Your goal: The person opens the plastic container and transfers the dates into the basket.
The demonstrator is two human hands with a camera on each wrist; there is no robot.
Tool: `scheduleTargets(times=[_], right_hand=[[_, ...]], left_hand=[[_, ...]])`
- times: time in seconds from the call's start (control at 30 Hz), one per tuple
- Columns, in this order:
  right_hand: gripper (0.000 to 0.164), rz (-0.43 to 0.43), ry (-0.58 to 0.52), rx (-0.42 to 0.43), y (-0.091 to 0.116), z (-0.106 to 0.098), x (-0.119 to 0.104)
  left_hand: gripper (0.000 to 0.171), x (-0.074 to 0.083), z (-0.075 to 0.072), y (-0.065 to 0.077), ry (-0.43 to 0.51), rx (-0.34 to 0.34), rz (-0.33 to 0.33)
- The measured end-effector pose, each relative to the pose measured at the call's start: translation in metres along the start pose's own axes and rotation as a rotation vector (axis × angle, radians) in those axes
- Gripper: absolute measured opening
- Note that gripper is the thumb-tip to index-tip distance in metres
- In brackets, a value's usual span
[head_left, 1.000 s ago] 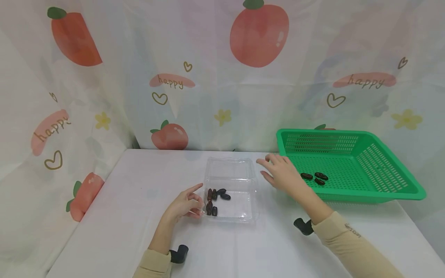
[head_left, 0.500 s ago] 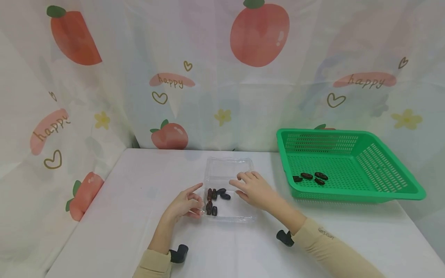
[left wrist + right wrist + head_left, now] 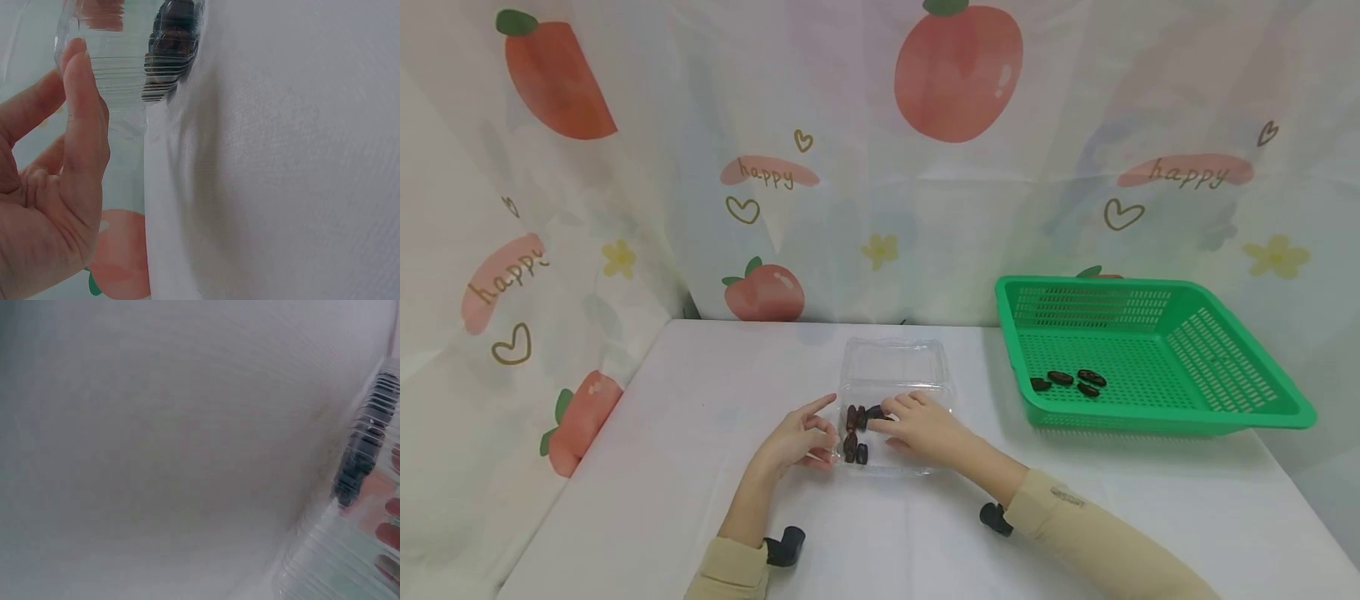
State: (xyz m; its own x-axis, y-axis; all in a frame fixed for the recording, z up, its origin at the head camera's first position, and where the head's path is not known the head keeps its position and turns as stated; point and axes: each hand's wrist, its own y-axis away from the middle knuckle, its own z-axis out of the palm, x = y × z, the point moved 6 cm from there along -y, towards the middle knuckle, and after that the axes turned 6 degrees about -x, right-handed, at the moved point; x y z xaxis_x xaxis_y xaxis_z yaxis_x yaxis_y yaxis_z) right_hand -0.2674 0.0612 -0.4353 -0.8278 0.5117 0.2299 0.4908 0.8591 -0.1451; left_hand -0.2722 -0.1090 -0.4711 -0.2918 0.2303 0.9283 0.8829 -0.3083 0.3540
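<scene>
A clear plastic clamshell box [image 3: 891, 392] lies with its lid open in the middle of the table. Dark brown dates [image 3: 851, 447] sit along its left side in the head view. My left hand [image 3: 801, 437] pinches the box's left rim, index finger stretched out; the left wrist view shows the fingertips [image 3: 76, 53] at the rim. Over the box reaches my right hand [image 3: 925, 429], its fingertips down among the upper dates and partly covering them. Several right fingertips [image 3: 390, 532] show through the ribbed wall in the right wrist view. I cannot tell whether they hold a date.
A green plastic basket [image 3: 1150, 417] stands at the right, with several dates [image 3: 1060, 378] on its floor. Black wrist mounts [image 3: 786, 547] sit at both cuffs. A printed cloth hangs behind and left of the white table [image 3: 722, 392].
My right hand has moved left and down from beside the basket into the box, exposing another date in the basket. The left hand stays at the box's rim.
</scene>
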Motion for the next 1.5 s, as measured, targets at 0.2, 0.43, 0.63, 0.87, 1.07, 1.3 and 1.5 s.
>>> scheduleTargets(times=[0.2, 0.43, 0.63, 0.87, 1.07, 1.3, 1.5], right_hand=[[0.03, -0.04, -0.001, -0.043, -0.006, 0.007, -0.004], [0.029, -0.078, 0.0, -0.062, -0.01, 0.014, -0.007], [0.031, -0.091, -0.001, -0.093, -0.01, 0.018, -0.007], [0.036, -0.119, 0.006, -0.072, -0.01, 0.021, -0.009], [0.037, -0.14, 0.015, -0.053, -0.009, 0.023, -0.01], [0.035, -0.179, 0.0, -0.045, -0.01, 0.021, -0.012], [0.022, -0.187, -0.024, -0.044, -0.01, 0.023, -0.012]], left_hand=[[0.07, 0.0, 0.0, 0.0, -0.019, -0.002, 0.004], [0.071, -0.001, -0.001, -0.001, -0.006, -0.01, 0.005], [0.07, -0.001, -0.001, -0.003, -0.011, -0.009, 0.003], [0.069, 0.002, 0.0, 0.0, -0.01, -0.008, -0.001], [0.07, 0.002, 0.0, 0.001, -0.005, -0.011, 0.001], [0.07, 0.0, 0.0, -0.001, 0.003, -0.015, 0.001], [0.071, 0.0, 0.0, -0.001, 0.012, -0.019, 0.006]])
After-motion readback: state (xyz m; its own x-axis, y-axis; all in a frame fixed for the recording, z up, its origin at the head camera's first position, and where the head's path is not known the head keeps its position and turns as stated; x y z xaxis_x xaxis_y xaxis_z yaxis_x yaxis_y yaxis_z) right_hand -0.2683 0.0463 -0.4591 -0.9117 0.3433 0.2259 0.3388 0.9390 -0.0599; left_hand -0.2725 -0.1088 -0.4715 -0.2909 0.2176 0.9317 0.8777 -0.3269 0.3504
